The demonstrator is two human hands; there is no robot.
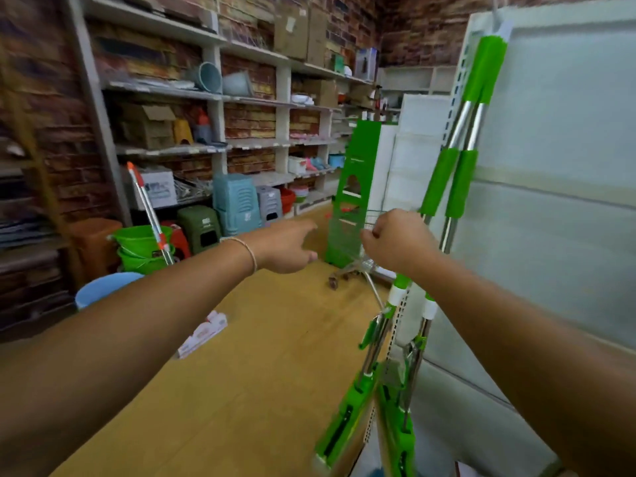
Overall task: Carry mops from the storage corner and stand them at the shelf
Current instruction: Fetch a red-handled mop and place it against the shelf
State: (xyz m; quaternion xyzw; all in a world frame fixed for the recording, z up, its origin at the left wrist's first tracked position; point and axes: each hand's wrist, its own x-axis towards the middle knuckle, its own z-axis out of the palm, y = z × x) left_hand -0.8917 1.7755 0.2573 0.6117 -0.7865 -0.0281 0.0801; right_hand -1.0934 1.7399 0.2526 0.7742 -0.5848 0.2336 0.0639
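Fingers of the right hand are curled, seemingly around the two green mops leaning on the white shelf panel, though blur hides the contact; the left hand reaches forward, loose and empty. Settle both handles firmly against the panel before releasing. Wooden floor, brick walls and cluttered storage shelves surround.
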